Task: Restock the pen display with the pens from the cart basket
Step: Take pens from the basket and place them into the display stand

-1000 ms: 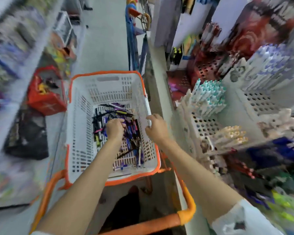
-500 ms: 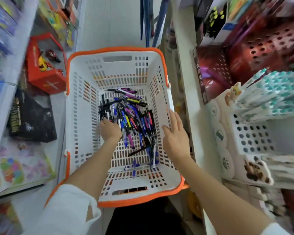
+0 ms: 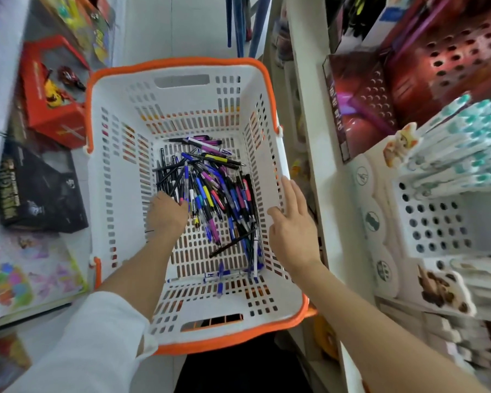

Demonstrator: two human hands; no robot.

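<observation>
Left hand: the left hand reaches down into the basket with its back to the camera. Its fingers are bent under at the near-left edge of the pen pile. Whether they grip a pen cannot be told.
Right hand: the right hand is held flat over the basket's right wall. Its fingers are straight and slightly apart, and it holds nothing.
Pens: a loose heap of pens, black, blue, purple and yellow, lies on the basket floor. It is just ahead of the left fingertips and to the left of the right fingers. A few blue ones lie apart, nearer the wrists.
Basket: the white slotted cart basket has an orange rim.
Pen display: the white perforated pen display stands to the right of the right fingers, beyond a white shelf edge. Teal-capped pens fill its upper rows.
Around: a red perforated rack stands above the display. A red toy box, a black box and a colourful book lie left of the basket. Blue poles stand beyond its far rim.
In the way: the basket's right wall and the shelf edge lie between the pens and the display.
Hard to make out: the left fingertips are hidden under the hand. The display's right side is blurred and cut off, and the print on the boxes is unreadable.
</observation>
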